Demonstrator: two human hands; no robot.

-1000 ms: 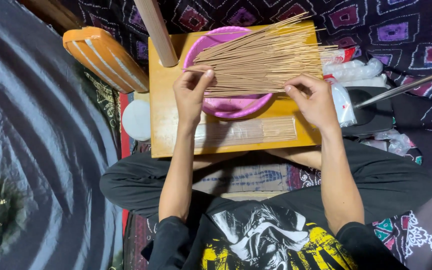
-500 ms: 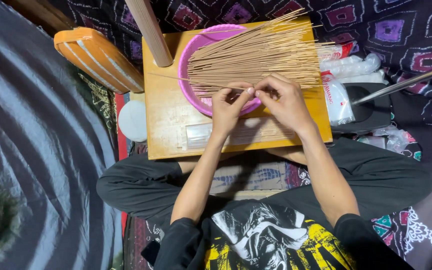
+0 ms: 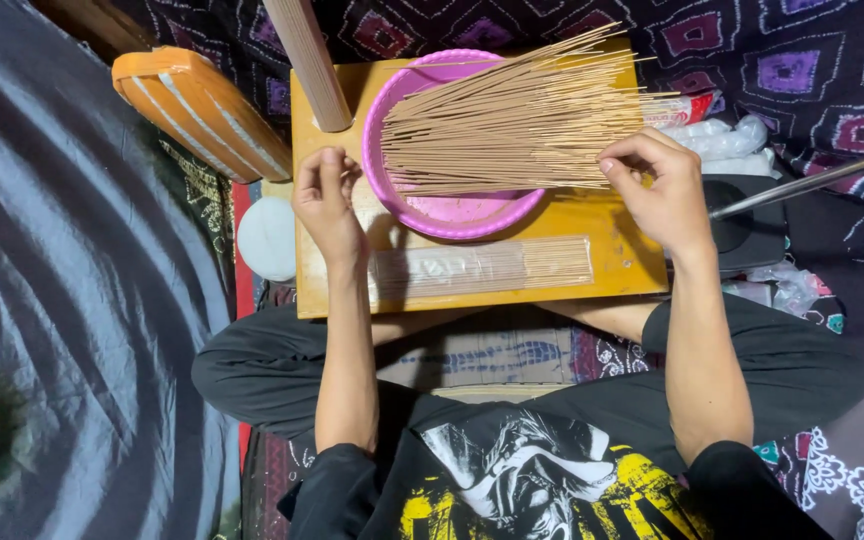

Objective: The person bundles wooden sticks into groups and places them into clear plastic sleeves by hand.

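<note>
Two hands in the head view, now spread apart; half a second ago bunched together at the near rim of the bowl, a second ago resting flat at the bundle's two ends. Left hand [image 3: 324, 200] drawn back to the left part of the wooden board [image 3: 622, 270], fingers curled loosely, pinching something too thin to make out; grasp cannot be told. Right hand [image 3: 660, 190] moved out to the right end of the thin sticks [image 3: 522, 125], thumb and fingertips closed on a few stick ends. Sticks lying fanned across the pink bowl [image 3: 457, 212], tips overhanging its right rim; too many to count. Counted: one pink bowl, one wooden board across the lap, one clear packet of sticks [image 3: 482, 268] flat on the board near the body, one wooden rod [image 3: 310, 62] leaning over the board's far left corner, one orange striped object [image 3: 200, 110] to the left, one white round lid [image 3: 267, 238] beside the board's left edge.
</note>
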